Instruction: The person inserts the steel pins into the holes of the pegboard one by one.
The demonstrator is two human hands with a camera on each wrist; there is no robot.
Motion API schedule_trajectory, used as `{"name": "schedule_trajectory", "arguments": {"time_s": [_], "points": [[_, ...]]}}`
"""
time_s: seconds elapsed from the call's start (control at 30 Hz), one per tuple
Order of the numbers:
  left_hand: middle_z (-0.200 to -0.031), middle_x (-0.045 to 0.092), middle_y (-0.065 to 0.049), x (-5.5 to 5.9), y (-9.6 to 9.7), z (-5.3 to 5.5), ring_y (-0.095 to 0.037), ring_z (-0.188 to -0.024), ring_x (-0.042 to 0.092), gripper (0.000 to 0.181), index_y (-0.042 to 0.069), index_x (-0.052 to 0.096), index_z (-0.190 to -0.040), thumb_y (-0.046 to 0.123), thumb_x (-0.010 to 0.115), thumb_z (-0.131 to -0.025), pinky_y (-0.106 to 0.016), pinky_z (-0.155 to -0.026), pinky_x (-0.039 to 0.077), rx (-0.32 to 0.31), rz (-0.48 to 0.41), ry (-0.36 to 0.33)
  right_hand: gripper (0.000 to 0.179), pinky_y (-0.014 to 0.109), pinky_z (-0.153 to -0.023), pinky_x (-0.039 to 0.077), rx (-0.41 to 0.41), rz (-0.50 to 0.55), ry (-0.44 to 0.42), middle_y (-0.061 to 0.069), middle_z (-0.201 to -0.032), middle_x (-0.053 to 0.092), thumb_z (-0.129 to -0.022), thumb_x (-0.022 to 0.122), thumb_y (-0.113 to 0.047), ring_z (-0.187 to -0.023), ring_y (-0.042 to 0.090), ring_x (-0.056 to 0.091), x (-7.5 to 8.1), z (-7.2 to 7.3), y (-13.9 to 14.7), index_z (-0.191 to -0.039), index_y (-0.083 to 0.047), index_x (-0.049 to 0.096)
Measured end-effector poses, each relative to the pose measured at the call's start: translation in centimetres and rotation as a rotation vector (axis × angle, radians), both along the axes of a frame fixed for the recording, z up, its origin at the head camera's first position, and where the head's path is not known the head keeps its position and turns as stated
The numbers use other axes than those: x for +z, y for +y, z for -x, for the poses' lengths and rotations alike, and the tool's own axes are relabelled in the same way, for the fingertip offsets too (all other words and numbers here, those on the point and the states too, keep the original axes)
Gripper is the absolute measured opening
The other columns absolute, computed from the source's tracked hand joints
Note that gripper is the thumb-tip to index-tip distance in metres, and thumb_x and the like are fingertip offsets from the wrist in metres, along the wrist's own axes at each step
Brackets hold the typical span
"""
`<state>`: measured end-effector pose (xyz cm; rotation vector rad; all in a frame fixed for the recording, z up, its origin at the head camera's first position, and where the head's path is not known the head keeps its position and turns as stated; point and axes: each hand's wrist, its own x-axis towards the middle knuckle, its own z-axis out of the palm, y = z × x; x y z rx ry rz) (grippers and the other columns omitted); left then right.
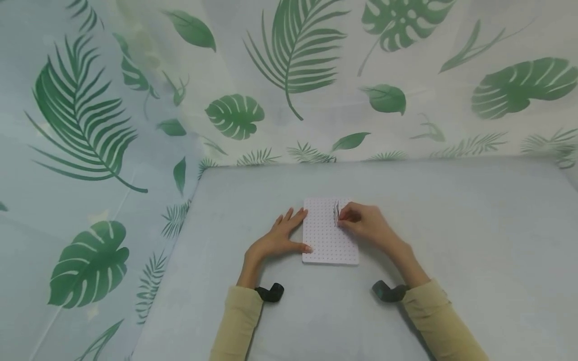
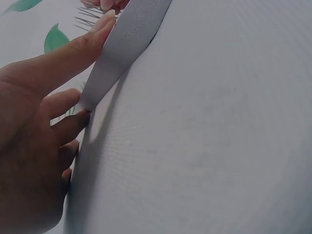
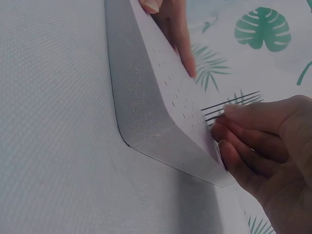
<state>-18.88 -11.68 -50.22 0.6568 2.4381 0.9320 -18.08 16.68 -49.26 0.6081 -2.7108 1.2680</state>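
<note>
A white block with rows of small dark holes or dots on its top lies flat on the table. Several thin dark sticks stand up out of its surface, close together toward its right side. My right hand is at this group, thumb and fingertips pinched on what looks like one thin stick; its lower end is hidden by the fingers. With fingers spread, my left hand steadies the block's left side. Its thumb rests on the top near the front corner, and the other fingers touch the side edge.
The pale table extends around the block. Leaf-patterned cloth hangs behind it and along the left. A dark wrist device sits on the left wrist, and another dark device on the right.
</note>
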Motion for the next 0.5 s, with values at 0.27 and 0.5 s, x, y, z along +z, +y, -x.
{"name": "schedule_trajectory", "arguments": {"time_s": [0.27,0.5], "points": [[-0.173,0.012,0.001,0.23,-0.09,0.2,-0.019,-0.161,-0.007,0.103,0.02,0.017,-0.166,0.043,0.08,-0.087,-0.041,-0.131,-0.007,-0.001,-0.009,0.004,0.011,0.038,-0.079,0.062,0.018,-0.022,-0.003,0.004,-0.086,0.076,-0.086,0.08,-0.003,-0.083,0.022,0.074,0.15,0.45,-0.08,-0.089,-0.008,0.071],[-0.173,0.012,0.002,0.37,0.2,0.59,-0.017,-0.161,-0.007,0.103,0.02,0.017,-0.166,0.044,0.079,-0.087,-0.038,-0.131,-0.007,-0.005,-0.002,0.011,0.012,0.04,-0.083,0.061,0.013,-0.052,-0.03,0.002,-0.089,0.076,-0.086,0.08,-0.004,-0.087,0.02,0.073,0.11,0.85,0.58,-0.092,-0.01,0.072]]}}
